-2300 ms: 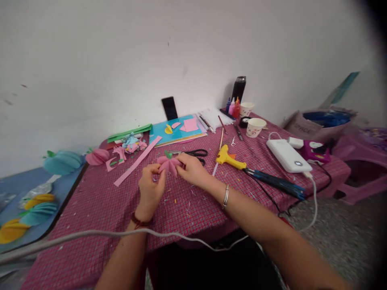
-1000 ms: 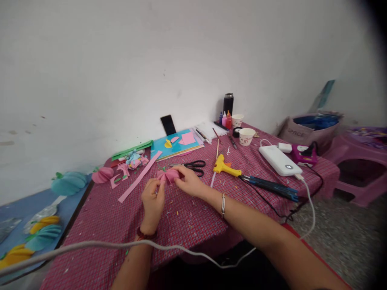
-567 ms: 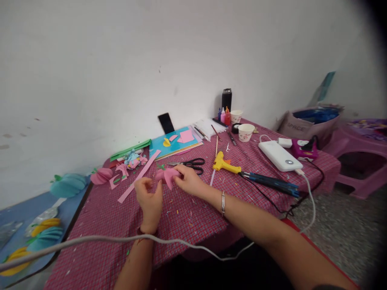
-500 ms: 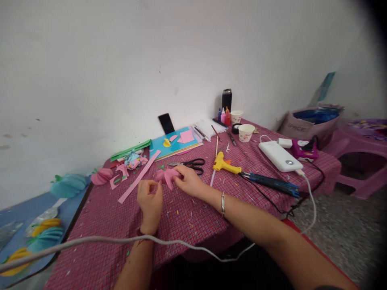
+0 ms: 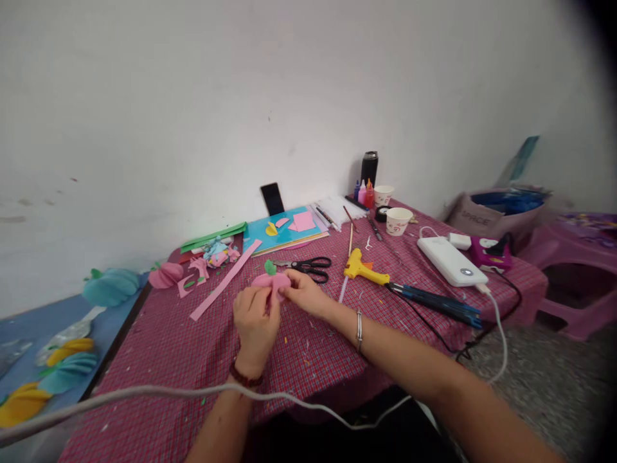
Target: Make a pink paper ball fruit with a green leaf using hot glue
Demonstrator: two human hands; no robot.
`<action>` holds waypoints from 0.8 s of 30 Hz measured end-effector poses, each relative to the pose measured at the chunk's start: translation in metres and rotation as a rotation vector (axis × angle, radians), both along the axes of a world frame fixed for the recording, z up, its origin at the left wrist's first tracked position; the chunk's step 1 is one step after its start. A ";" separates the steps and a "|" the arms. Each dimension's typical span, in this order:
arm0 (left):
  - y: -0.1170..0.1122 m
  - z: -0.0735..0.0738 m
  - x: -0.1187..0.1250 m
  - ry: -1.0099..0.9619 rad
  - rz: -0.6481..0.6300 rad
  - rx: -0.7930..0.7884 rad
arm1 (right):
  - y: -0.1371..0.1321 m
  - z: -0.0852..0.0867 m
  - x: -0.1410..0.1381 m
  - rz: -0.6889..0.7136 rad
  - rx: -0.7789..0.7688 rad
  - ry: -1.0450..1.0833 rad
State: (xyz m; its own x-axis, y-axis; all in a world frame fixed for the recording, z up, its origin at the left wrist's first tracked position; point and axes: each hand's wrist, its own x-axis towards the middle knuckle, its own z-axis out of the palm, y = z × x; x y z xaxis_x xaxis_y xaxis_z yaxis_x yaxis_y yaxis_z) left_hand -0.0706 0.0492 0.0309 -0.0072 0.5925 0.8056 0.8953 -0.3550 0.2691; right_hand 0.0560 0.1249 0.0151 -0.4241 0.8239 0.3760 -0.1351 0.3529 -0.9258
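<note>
Between my two hands is a pink paper pumpkin [image 5: 264, 280] with a green leaf [image 5: 270, 267] on top. My left hand [image 5: 255, 316] pinches its near side, fingers closed. From the right, my right hand [image 5: 304, 290] grips its edge between thumb and fingers. Just behind the pumpkin lie black-handled scissors [image 5: 313, 266], blades toward it. A yellow glue gun [image 5: 365, 269] rests to the right of my right hand, a glue stick beneath it. To the left, a long pink strip [image 5: 225, 280] lies slantwise on the checked cloth [image 5: 164, 360].
Pink and blue scraps [image 5: 218, 252] and a finished pink pumpkin [image 5: 166, 275] lie left. A white power bank [image 5: 452, 260], paper cups [image 5: 399, 220] and paint bottles [image 5: 369, 195] stand right. A white cable [image 5: 193, 390] crosses in front. Teal and yellow pumpkins [image 5: 110, 287] sit on a blue surface.
My left hand has moved right and up and now grips the pumpkin. The pumpkin has turned, so its green leaf shows more fully. The view has shifted slightly.
</note>
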 end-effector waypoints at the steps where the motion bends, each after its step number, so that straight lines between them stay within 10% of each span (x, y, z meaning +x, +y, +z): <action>1: -0.001 0.000 -0.001 0.017 -0.004 0.012 | 0.000 -0.001 -0.001 0.025 -0.029 0.020; 24: 0.005 -0.005 -0.011 0.116 -0.005 0.064 | 0.010 0.009 0.011 -0.066 -0.185 0.315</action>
